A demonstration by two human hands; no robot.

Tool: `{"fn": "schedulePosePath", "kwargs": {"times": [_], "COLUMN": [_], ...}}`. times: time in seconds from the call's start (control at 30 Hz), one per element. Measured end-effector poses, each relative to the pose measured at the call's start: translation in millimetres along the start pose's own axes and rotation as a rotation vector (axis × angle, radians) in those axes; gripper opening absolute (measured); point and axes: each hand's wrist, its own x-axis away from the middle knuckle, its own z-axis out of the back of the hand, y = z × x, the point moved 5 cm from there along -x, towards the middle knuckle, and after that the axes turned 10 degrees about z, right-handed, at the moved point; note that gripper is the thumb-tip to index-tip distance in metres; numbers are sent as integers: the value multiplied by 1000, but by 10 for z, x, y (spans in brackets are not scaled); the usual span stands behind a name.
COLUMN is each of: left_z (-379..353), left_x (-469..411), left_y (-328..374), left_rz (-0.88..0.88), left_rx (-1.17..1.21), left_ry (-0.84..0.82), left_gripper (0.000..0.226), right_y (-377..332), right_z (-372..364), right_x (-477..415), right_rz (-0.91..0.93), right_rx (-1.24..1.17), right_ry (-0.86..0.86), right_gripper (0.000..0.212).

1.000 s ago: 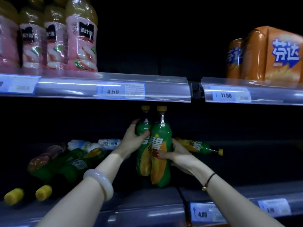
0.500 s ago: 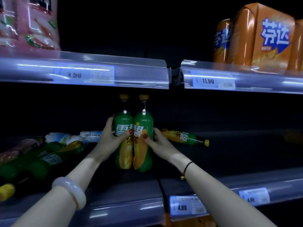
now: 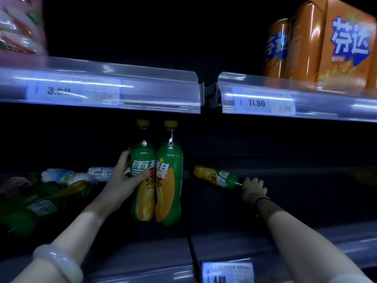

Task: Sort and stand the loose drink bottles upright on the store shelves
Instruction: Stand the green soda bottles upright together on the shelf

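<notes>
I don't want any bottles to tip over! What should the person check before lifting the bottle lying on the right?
1. Standing straight, left upright bottle and right upright bottle: ok.
2. Steadying grip, left hand on the left upright bottle: ok.
3. Grip, right hand around the lying bottle at its neck end: ok.
4. Free spot beside the right upright bottle: cannot tell, too dark.
5. Other green bottles at the left stood up: not ok, lying flat.
</notes>
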Motion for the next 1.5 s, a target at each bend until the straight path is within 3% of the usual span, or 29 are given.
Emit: {"fn": "schedulePosePath", "kwargs": {"times": [0.17,0.33,0.43,0.53,0.73,0.83,0.9,1.0,1.2,1.5], "left_z": [3,-8,-21,-13,2,45,59,49,50,51], "left_x": [41,58,66,61,73,123,169,232,316,333], "left_y": [23,45,66,66,60,65,75,119,187,193], "left_rz": [7,9,18,25,49,40,39,26,24,6], "left_rx": [0,-2,4,-1,19,-1,-9,-20,-48,-16], "left_ry": [-8,-8,-17,-27,-67,-64,-55,-24,-1,53], "left_gripper": [62,60,60,59,64,66,69,69,74,75], "right_y": [-126,-523,-738,-917,-1186,-1284,-1300,-1326,-1215,-1394], "right_z": [138,922,1335,1353,1340,1032,926,947,947,724], "right_x": [193,625,642,642,910,1130,1200,1213,1161,1120], "right_rz": [163,317,320,237,416,534,574,538,527,467], "right_rx": [-297,-1174,-1404,-1557,-1539,-1480,-1440,-1409,-1410,-1480], "right_ry": [-27,407,615,465,438,193,158,185,283,100], "right_gripper": [30,11,12,13,7,35,42,46,33,39]}}
